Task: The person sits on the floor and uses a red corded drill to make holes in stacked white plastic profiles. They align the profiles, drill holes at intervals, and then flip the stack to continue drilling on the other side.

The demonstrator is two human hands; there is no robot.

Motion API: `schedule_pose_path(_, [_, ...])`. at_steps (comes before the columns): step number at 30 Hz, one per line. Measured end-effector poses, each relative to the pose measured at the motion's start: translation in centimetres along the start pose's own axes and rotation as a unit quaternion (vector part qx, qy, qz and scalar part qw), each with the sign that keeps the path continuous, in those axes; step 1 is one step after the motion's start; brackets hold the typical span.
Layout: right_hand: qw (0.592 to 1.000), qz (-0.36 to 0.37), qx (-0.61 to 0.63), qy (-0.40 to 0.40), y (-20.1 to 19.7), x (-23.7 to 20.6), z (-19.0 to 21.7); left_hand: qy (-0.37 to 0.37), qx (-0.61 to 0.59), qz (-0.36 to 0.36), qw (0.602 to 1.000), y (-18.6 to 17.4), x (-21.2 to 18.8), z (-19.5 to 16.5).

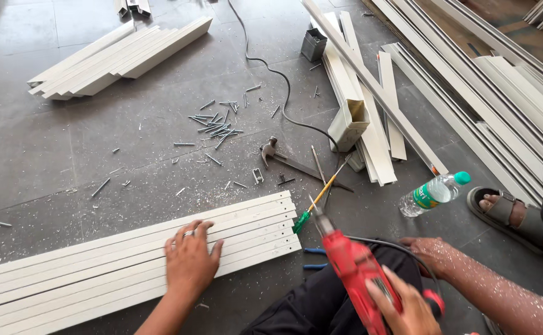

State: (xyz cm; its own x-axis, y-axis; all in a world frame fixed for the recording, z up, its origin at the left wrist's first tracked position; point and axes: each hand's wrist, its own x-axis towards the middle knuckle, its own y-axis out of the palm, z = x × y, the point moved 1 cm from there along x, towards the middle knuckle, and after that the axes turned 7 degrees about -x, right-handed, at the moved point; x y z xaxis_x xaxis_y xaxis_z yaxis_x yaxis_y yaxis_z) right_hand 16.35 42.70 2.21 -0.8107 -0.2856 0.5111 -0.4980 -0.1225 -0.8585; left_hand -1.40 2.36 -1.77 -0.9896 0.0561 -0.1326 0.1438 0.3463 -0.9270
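The row of white strips (128,260) lies on the floor (48,142) before me; pressing them flush should stop chatter. My left hand (189,263) lies flat, open, wrist straight. My right hand (402,307) clasps the red drill (352,267), bit tilted toward the strip ends.

Counts, head view: red power drill (352,267) ×1. Hammer (296,162) ×1. Screwdriver, yellow shaft, green handle (316,201) ×1. Plastic water bottle, green cap (434,193) ×1. Sandalled foot (508,211) ×1. Flat row of white strips (97,267) ×6. Loose screws (217,124): too many to count.
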Motion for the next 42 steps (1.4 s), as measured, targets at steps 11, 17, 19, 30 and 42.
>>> schedule_pose_path(11, [0.983,0.154,0.037,0.087,0.6,-14.8,-8.8,-0.085,0.101,0.211,0.969,-2.1,-3.8,2.1])
schedule_pose_path(17, [0.980,0.100,0.169,0.025,0.3,-9.4,-8.6,-0.130,0.077,0.196,0.969,-2.6,-4.8,2.5])
schedule_pose_path(19, [0.987,0.109,0.083,0.085,-1.7,-7.0,-6.3,-0.159,0.054,0.201,0.965,-3.0,-4.9,3.2])
schedule_pose_path(30, [0.976,0.061,0.179,0.113,-3.0,12.3,13.3,-0.183,0.061,0.167,0.967,-6.2,-5.6,9.1])
schedule_pose_path(42, [0.960,0.121,0.188,0.168,15.5,14.1,15.9,-0.239,-0.016,0.064,0.969,-5.0,-5.3,11.7])
